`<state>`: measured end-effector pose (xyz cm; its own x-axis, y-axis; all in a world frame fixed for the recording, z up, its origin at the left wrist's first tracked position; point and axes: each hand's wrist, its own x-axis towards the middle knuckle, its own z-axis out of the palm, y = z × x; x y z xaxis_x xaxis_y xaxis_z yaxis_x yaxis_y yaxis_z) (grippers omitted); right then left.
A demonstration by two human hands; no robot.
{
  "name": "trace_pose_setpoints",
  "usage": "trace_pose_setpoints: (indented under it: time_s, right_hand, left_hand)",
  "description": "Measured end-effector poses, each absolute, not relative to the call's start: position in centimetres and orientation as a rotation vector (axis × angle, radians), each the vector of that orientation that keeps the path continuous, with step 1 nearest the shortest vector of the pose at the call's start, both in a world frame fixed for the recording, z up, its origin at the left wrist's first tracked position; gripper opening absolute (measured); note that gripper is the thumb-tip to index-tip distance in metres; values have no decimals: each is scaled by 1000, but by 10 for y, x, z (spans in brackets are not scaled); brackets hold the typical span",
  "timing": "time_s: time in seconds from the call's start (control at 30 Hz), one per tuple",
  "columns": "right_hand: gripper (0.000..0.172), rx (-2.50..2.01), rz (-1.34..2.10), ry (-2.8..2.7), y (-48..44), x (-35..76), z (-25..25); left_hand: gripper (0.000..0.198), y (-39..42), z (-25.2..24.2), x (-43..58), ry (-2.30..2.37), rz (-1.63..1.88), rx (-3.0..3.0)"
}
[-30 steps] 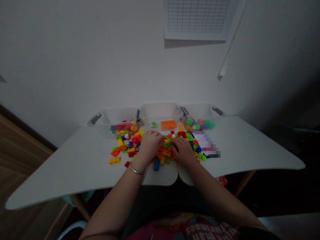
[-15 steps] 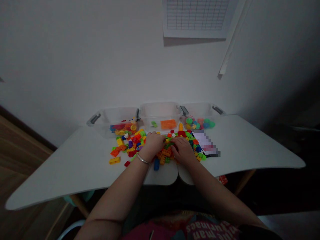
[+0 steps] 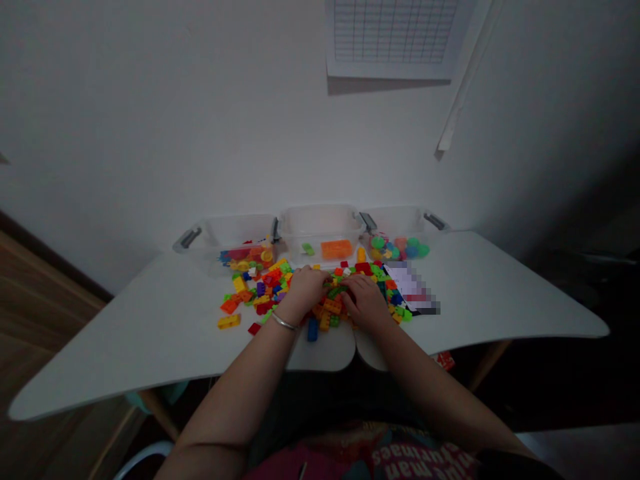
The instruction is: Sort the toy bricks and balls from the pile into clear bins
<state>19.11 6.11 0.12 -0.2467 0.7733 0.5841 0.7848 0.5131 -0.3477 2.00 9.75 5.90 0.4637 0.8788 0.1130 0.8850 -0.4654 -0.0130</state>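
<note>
A heap of small coloured plastic building bricks (image 3: 260, 290) lies spread on the white table (image 3: 150, 333). My left hand (image 3: 304, 288), a silver bangle on its wrist, rests on the heap with fingers curled. My right hand (image 3: 367, 300) sits close beside it, fingers also curled. Both hands meet over some green and orange bricks (image 3: 334, 295) at the middle of the heap, and the fingertips seem to pinch them. Which brick each hand grips is too small to make out.
Three clear plastic bins stand along the wall: the left bin (image 3: 220, 235) with mixed bricks, the middle bin (image 3: 320, 227) with orange and green pieces, the right bin (image 3: 400, 223) with round coloured discs. A blurred flat card (image 3: 413, 288) lies right of the heap.
My left hand slid a little forward and right over the heap, closer to my right hand. The right hand hardly moved.
</note>
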Motion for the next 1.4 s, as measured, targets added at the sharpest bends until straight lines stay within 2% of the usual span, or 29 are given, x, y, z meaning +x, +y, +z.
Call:
trace_pose_setpoints:
  time_s: [0.13, 0.33, 0.53, 0.63, 0.73, 0.93, 1.03, 1.2, 1.4]
  right_hand:
    - [24, -1272, -16, -2032, 61, 191, 1]
    - [25, -1288, -4, -2031, 59, 190, 2]
    - [24, -1301, -17, -2031, 57, 188, 3]
    - [24, -1303, -14, -2027, 58, 188, 3]
    - [24, -1305, 0, -2028, 58, 188, 3]
    - [24, -1303, -4, -2028, 60, 189, 1]
    - [24, -1300, -8, -2029, 61, 190, 0]
    - [25, -1305, -4, -2036, 61, 190, 0]
    - [22, -1307, -1, -2021, 60, 189, 2]
  left_hand:
    - [32, 103, 55, 12, -1711, -453, -2609]
    - [40, 112, 53, -19, -1812, -1515, -2515]
    - [28, 116, 57, -54, -1695, -2656, -1595]
    - [25, 120, 66, -68, -1543, -2922, -1222]
    - [25, 123, 75, -81, -1634, -2730, -1289]
    - [24, 123, 85, -101, -1865, -1683, -1543]
    - [28, 124, 90, -104, -1961, -1374, -1615]
    - [38, 129, 88, -103, -2124, -1110, -1712]
    - [38, 137, 74, -105, -2105, -1121, -1709]
